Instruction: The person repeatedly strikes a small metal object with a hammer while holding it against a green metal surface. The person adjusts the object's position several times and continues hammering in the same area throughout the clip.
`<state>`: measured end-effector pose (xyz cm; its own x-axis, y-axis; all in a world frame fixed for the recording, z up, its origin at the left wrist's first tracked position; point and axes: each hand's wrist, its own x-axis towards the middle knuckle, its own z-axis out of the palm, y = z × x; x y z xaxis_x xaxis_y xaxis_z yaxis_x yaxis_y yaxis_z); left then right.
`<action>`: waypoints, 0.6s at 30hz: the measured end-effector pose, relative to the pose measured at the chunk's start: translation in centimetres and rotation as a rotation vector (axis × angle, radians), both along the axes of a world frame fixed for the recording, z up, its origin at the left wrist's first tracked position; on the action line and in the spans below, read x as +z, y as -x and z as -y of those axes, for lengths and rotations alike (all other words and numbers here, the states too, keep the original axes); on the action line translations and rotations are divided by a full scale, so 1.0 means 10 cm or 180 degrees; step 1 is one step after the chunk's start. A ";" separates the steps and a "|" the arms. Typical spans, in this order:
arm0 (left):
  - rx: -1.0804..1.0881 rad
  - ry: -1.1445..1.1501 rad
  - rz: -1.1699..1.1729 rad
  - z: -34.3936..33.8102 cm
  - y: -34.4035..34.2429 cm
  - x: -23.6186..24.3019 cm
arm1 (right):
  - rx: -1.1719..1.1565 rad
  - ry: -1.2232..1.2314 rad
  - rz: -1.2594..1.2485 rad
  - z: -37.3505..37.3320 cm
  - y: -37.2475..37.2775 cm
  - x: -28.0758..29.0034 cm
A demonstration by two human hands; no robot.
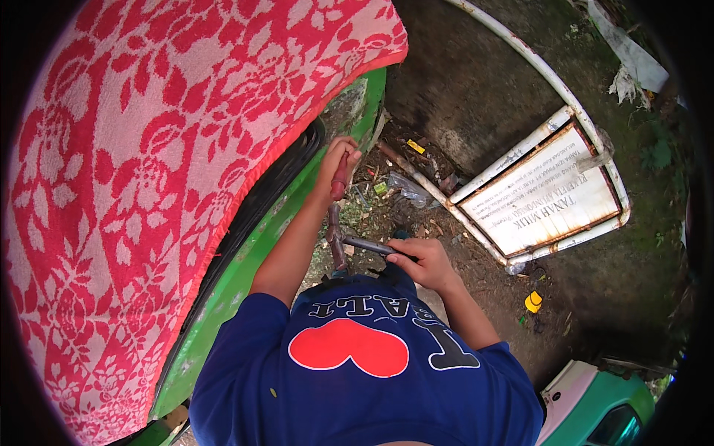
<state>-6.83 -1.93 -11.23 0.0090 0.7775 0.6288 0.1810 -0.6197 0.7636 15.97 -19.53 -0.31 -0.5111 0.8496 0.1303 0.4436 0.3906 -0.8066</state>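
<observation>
Hammer (360,243) is gripped in the right hand (425,262), its head near the lower end of the red rod (339,181) clasped in the left hand (340,157); contact I can't tell. I judge this a lining-up step, the next move calling for steady aim. Outdoors, I see littered ground (513,299), red towel (149,149) over green panel (254,253), white sign (541,199).

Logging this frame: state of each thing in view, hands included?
Left hand: closed around red handle
Red handle: gripped, lower end exposed
Right hand: closed around hammer
Hammer: held, head below red handle in view, contact unclear
Patterned cloth: spread out
Green panel: scuffed
White sign: framed, rust-stained
Round yellow piece: lying on ground
</observation>
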 end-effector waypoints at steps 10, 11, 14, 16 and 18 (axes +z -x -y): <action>0.0036 -0.0016 0.0046 0.02 -0.03 0.02 | -0.0337 0.0368 -0.0094 0.02 -0.11 -0.01; 0.0040 -0.0052 0.0015 0.01 -0.04 0.03 | -0.0357 0.0398 -0.0056 0.02 -0.10 0.00; 0.0068 -0.0094 0.0031 -0.01 -0.07 0.03 | -0.0303 0.0371 -0.0259 0.01 -0.09 -0.05; 0.0059 -0.0034 0.0044 -0.03 -0.08 0.04 | -0.0210 0.0242 -0.0418 -0.01 -0.07 -0.08; 0.0041 0.0069 0.0052 -0.03 -0.10 0.07 | -0.0286 0.0215 -0.0396 -0.04 -0.04 -0.12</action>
<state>-5.83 -1.66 -10.54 -0.0111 0.7908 0.6119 0.1762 -0.6008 0.7797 16.36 -19.15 -1.52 -0.4162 0.9001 0.1290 0.3693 0.2970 -0.8806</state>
